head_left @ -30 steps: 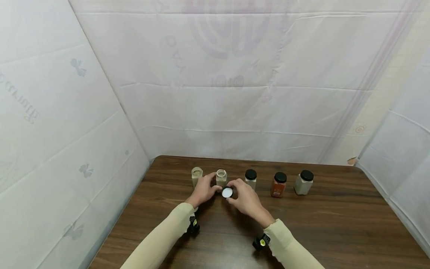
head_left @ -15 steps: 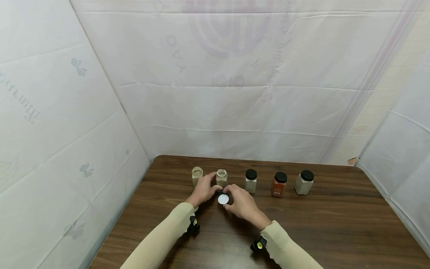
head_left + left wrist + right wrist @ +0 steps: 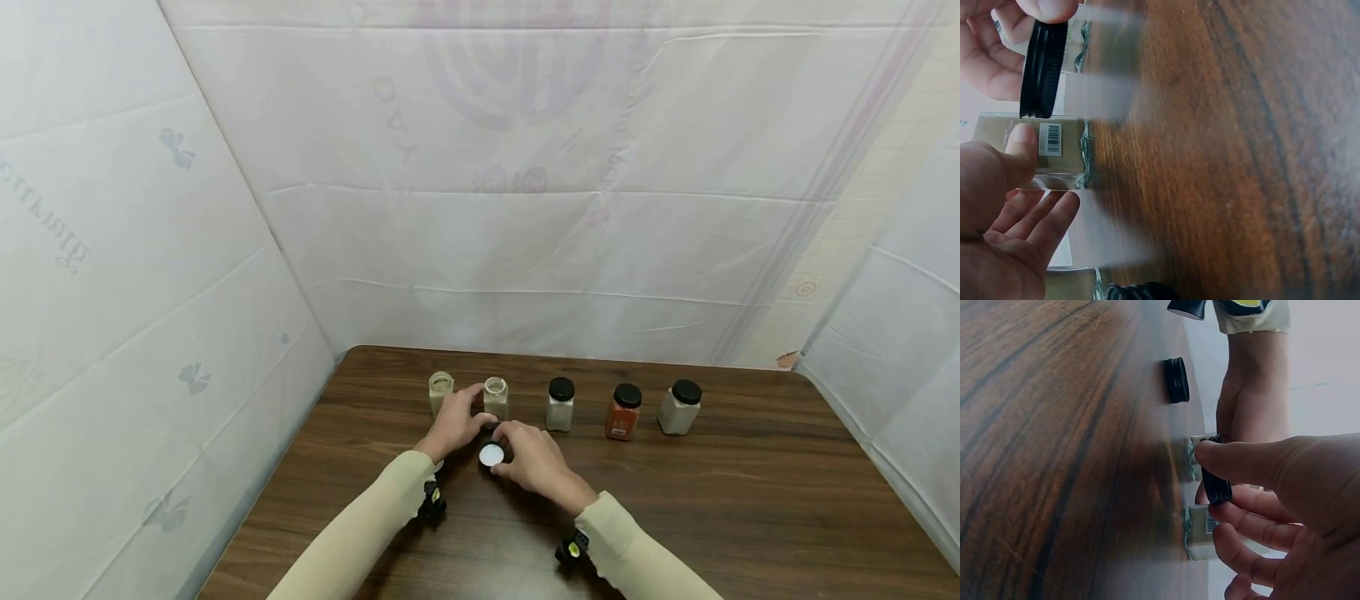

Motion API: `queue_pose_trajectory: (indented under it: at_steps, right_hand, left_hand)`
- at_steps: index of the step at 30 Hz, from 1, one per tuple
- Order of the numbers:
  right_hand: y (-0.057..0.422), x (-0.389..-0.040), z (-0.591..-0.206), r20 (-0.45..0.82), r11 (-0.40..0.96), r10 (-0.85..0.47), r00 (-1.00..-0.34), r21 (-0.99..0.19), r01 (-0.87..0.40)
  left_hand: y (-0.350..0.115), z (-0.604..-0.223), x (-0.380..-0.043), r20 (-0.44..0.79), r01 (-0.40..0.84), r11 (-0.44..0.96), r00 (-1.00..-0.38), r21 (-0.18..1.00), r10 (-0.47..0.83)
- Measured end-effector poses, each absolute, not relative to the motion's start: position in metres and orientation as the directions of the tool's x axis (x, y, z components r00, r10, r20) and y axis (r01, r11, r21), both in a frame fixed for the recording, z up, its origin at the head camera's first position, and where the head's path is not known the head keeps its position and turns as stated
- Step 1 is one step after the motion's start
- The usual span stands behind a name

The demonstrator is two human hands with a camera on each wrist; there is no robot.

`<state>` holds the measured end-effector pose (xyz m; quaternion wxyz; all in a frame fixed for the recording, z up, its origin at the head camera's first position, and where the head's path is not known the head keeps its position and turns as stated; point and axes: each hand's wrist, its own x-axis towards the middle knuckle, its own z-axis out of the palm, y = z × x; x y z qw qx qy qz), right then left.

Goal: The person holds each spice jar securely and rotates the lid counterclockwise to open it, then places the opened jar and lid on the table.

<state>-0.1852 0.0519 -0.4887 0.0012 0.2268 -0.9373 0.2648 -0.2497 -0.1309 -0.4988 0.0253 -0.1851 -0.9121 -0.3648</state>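
My left hand [image 3: 453, 423] grips an uncapped glass jar [image 3: 496, 404] of pale powder, thumb on the near side beside its barcode label [image 3: 1050, 139] and fingers round the side. The jar stands upright on the table. My right hand [image 3: 536, 458] pinches a black screw lid [image 3: 491, 455] by its rim, white inside facing up. That lid is held above the tabletop, in front of the jar. A second open jar [image 3: 441, 391] stands just left of the gripped one, partly hidden by my left hand. Another black lid [image 3: 1177, 380] lies on the table near my left wrist.
Further right stand a black-capped jar [image 3: 560, 408] of pale powder, a capped jar [image 3: 622, 414] of orange-red contents and a capped jar [image 3: 679, 410] of whitish powder. White cloth walls [image 3: 487, 250] rise behind the brown wooden table [image 3: 750, 500] and at its sides.
The right hand has brought the lid down, leftward and nearer to me, its white inside turning to face more upward. The left hand keeps its hold on the jar.
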Motion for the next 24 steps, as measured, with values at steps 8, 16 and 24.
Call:
queue_pose_trajectory:
  at_steps: [8, 16, 24]
  right_hand:
    - [0.046, -0.186, -0.492, 0.106, 0.767, -0.449, -0.887, -0.465, -0.443]
    - [0.044, -0.186, -0.497, 0.082, 0.777, -0.457, -0.886, -0.448, -0.443]
    - [0.042, -0.188, -0.5, 0.063, 0.777, -0.465, -0.883, -0.448, -0.441]
  left_hand:
    - [-0.132, -0.5, -0.249, 0.19, 0.362, 0.66, -0.928, 0.658, 0.319]
    - [-0.132, -0.502, -0.25, 0.182, 0.356, 0.657, -0.93, 0.664, 0.32]
    - [-0.132, -0.501, -0.251, 0.191, 0.362, 0.658, -0.928, 0.661, 0.319]
